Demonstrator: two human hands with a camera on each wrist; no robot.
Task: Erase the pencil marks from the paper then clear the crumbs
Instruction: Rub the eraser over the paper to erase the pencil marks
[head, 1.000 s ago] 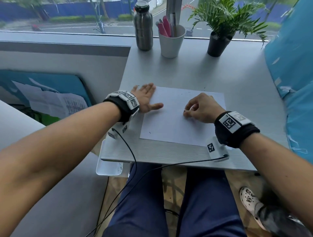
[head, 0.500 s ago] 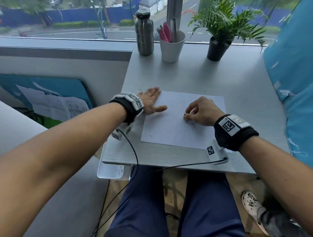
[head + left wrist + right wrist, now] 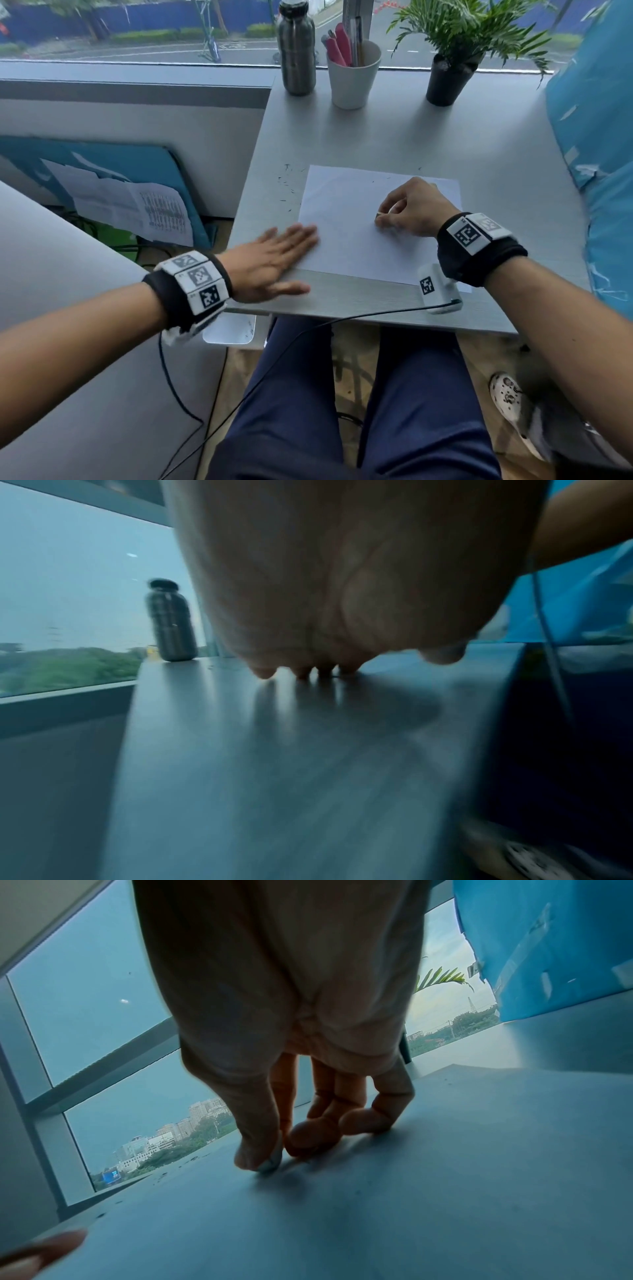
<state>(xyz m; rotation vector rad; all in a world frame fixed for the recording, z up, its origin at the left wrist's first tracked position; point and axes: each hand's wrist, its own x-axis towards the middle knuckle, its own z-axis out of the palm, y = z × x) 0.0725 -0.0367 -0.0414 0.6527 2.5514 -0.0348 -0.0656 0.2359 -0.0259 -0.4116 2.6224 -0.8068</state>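
A white sheet of paper (image 3: 349,222) lies on the grey table (image 3: 496,178). My right hand (image 3: 406,209) rests on the sheet's right half, fingers curled, pinching a small eraser (image 3: 379,216) against the paper; the right wrist view shows the thumb and fingertips (image 3: 274,1150) pressed together on the paper (image 3: 428,1204). My left hand (image 3: 287,250) lies flat and blurred over the paper's near-left corner, fingers straight; its fingertips (image 3: 301,670) touch the surface. Dark eraser crumbs (image 3: 287,181) are scattered on the table left of the sheet, and several specks (image 3: 380,180) sit near its far edge.
At the table's far edge stand a steel bottle (image 3: 296,48), a white cup of pens (image 3: 352,72) and a potted plant (image 3: 452,68). Blue sheeting (image 3: 596,137) borders the right side. A wrist cable (image 3: 342,318) hangs off the near edge.
My left hand has slid from the paper's far-left edge back to its near-left corner, uncovering the crumbs on the table. The right hand has stayed in place.
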